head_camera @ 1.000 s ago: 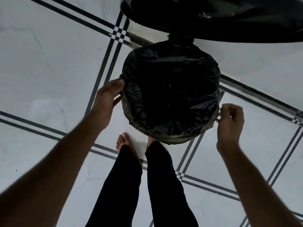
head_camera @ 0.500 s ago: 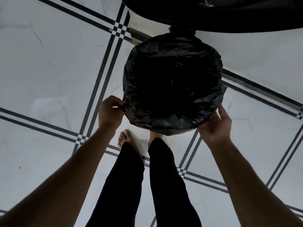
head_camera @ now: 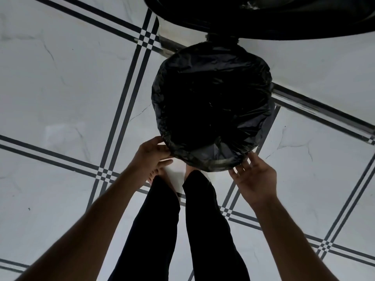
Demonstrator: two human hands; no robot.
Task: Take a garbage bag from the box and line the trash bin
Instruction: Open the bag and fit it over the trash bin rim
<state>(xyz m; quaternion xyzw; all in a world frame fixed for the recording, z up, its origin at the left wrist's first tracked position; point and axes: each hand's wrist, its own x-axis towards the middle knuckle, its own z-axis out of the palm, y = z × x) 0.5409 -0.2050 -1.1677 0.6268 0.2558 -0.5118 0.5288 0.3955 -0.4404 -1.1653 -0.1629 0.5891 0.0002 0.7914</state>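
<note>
Standing barefoot on pale tiled floor [head_camera: 60, 82], dark trouser legs [head_camera: 158, 230] nearest; left hand [head_camera: 151, 154] pinching the near-left hem of the black garbage bag [head_camera: 213, 102], right hand [head_camera: 254, 177] spread open just under the near-right edge; bag already draped over the round trash bin's rim; best smoothed downward evenly, both sides together, without tearing thin film; open lid [head_camera: 284, 21] beyond.

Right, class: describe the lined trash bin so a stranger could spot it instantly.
Start from the pale marble floor crossed by dark stripes. Just ahead of the person's bare feet stands the round trash bin, between the left hand and right hand. Crinkled black garbage bag plastic wraps its rim.
</note>
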